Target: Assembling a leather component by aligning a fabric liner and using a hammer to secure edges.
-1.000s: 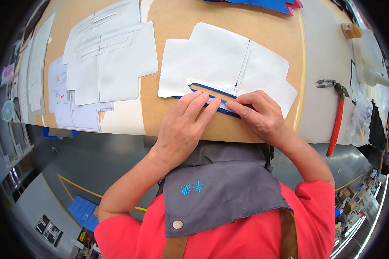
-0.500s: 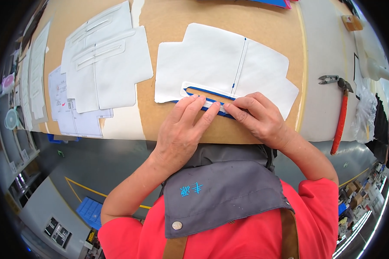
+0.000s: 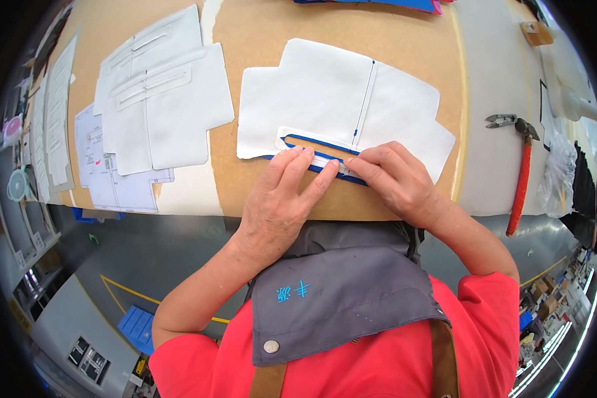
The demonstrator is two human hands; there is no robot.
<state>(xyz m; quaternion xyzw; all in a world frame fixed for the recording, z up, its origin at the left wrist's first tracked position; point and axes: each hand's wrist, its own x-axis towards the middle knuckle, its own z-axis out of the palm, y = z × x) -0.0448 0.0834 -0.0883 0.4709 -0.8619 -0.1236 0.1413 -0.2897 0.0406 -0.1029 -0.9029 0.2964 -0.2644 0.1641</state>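
Note:
A white sheet panel [image 3: 318, 89] with stepped corners lies in front of me. A long slot edged in blue runs along its near side, and a narrow blue line crosses it from the far edge. My left hand [image 3: 278, 199] grips the near strip, its fingertips on the blue-edged slot and its thumb a little apart. To the right, my right hand [image 3: 401, 182] pinches the same strip between thumb and fingers. The fingertips hide part of the slot, and the panel's underside is out of sight.
Similar white panels [image 3: 179, 116] overlap at the left, partly over a printed paper pattern [image 3: 126, 192]. Right of the brown board [image 3: 239, 33] lie metal snips [image 3: 501, 121], a red-handled hammer [image 3: 521, 189] and a clear plastic bag [image 3: 557, 182]. Blue and red material sits at the far edge.
The right fingertips have shifted slightly right along the strip, uncovering a bit more of it. The left hand stays in almost the same place.

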